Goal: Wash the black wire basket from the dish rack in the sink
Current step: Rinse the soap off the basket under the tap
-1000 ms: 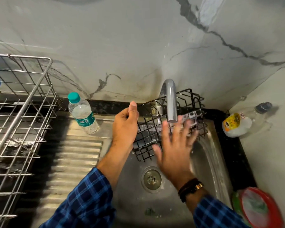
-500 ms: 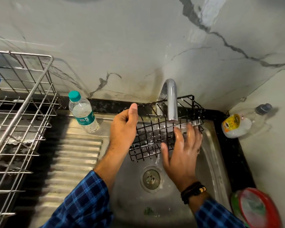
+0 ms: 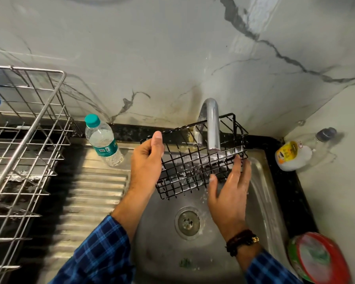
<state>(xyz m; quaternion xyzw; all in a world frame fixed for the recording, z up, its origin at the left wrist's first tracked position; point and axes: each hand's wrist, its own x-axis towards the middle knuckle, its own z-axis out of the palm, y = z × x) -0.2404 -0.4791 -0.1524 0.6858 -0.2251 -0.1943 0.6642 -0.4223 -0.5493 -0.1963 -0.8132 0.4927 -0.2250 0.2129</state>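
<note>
The black wire basket (image 3: 195,158) hangs tilted over the steel sink (image 3: 260,193), under the chrome tap (image 3: 212,128), with water running through its mesh. My left hand (image 3: 147,162) grips the basket's left end, thumb up on the rim. My right hand (image 3: 229,191) lies flat with fingers spread against the basket's front right side and holds nothing. The silver dish rack (image 3: 23,144) stands at the left.
A water bottle with a teal cap (image 3: 103,140) stands on the ribbed drainboard (image 3: 94,193). The drain (image 3: 188,222) sits below the basket. A white bottle with a yellow label (image 3: 291,154) lies on the right counter, and a red-rimmed tub (image 3: 318,259) sits at the front right.
The basket has tilted and shifted slightly down and right under the tap. My right hand slid right along its front side. My left hand has kept its grip.
</note>
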